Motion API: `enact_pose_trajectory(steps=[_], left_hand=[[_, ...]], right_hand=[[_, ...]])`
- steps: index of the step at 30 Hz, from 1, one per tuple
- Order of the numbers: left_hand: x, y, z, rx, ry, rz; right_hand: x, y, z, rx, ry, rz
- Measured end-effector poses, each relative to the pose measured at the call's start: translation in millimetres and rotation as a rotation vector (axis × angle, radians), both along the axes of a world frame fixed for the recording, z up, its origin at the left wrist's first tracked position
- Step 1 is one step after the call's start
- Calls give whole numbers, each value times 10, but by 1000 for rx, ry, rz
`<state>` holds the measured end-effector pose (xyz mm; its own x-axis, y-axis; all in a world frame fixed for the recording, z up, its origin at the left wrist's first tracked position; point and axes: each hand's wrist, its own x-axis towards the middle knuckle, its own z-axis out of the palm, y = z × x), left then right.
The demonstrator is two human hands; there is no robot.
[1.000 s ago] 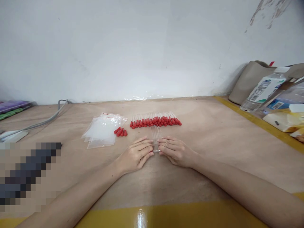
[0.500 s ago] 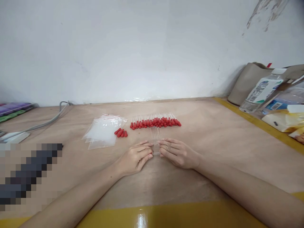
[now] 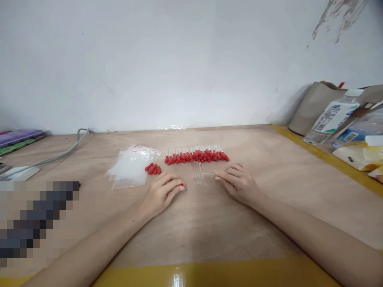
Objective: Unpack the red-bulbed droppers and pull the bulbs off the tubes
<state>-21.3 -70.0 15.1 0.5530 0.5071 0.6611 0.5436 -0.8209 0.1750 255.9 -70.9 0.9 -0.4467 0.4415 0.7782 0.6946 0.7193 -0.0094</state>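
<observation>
My left hand [image 3: 166, 192] is closed, with a bit of a red rubber bulb [image 3: 182, 184] showing between thumb and forefinger. To its right, my right hand [image 3: 237, 181] pinches one end of a thin clear dropper tube [image 3: 210, 174], whose other end points left. Several loose clear tubes [image 3: 196, 175] lie side by side between the hands. Beyond them is a row of droppers [image 3: 196, 155], clear tubes capped with red bulbs facing me. Several loose red bulbs [image 3: 154, 169] rest by my left hand, at the edge of clear zip bags [image 3: 128, 167].
A plastic bottle [image 3: 336, 113], a grey-beige bag [image 3: 308, 107] and yellow-white packaging [image 3: 356, 155] stand at the right, past yellow tape [image 3: 317, 151]. On the left, a grey cable [image 3: 64, 153] crosses the table near purple and green items [image 3: 20, 139].
My hands have moved apart: the left one to the left, the right one to the right and slightly away from me. A tube now shows clearly in my right fingers.
</observation>
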Motion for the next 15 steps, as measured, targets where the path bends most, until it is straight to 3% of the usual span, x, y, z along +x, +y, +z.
enact_pose_trajectory(steps=[3, 8, 12, 15], left_hand=[[-134, 142, 114, -71, -85, 211], [-563, 502, 371, -333, -70, 598], [-791, 706, 520, -600, -75, 649], [-813, 772, 541, -673, -58, 649]], right_hand=[[-41, 23, -8, -95, -3, -143], [-150, 77, 57, -227, 50, -193], [-229, 176, 93, -181, -15, -207], [-282, 222, 72, -121, -23, -217]])
